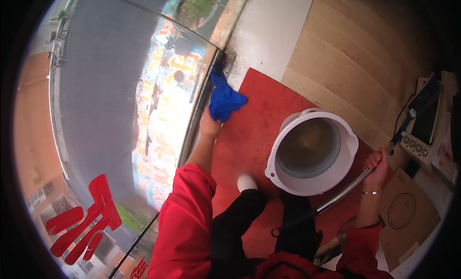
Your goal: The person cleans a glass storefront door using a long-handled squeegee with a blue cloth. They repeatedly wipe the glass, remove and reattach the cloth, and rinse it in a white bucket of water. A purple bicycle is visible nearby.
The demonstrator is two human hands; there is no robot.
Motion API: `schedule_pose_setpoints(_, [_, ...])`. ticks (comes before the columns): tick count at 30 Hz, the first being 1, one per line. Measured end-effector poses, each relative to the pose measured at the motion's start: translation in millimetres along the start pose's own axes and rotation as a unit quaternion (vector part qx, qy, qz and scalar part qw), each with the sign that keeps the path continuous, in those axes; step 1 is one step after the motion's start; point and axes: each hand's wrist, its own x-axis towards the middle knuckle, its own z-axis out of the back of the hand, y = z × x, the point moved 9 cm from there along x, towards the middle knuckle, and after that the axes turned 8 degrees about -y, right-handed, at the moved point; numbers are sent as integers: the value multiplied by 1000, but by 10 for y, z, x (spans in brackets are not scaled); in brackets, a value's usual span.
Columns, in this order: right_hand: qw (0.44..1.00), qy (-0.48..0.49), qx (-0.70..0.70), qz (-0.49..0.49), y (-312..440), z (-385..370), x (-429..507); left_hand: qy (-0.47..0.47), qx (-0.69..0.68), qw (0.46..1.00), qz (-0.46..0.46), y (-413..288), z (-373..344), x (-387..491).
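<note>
My left hand (210, 123) grips a blue cloth (226, 97) low beside the dark bottom frame of a glass pane. The cloth hangs loosely past my fingers, along the frame and over the edge of a red mat (237, 149). In my right hand (376, 169) is a metal pole (336, 198) with a black grip, held slantwise. Its dark far end (425, 97), whose kind I cannot tell, overlaps a toaster oven in view. Between my arms stands a white plastic bucket (293, 181) with murky water (306, 145) inside.
Left of me is the glass, with red stickers (101, 192) and a paved road (104, 80) beyond it. A toaster oven (419, 142) and a cardboard box (414, 210) sit at the right. Light wood-look boards (335, 62) lie past the mat. My white shoe (247, 182) is near the bucket.
</note>
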Motion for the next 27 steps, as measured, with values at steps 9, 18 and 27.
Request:
schedule_pose_setpoints(9, [989, 94, 42, 102, -13, -505, -766, 119, -55, 979, 155, 93, -458, 3])
schedule_pose_setpoints(18, [946, 248, 46, 205, 624, -948, -2252, -109, -544, 827, 97, -1026, 2500, -982])
schedule_pose_setpoints(27, [975, 185, -28, 118, 1185, -1218, -3059, 86, -675, 661, 317, -1363, 3559, -2282])
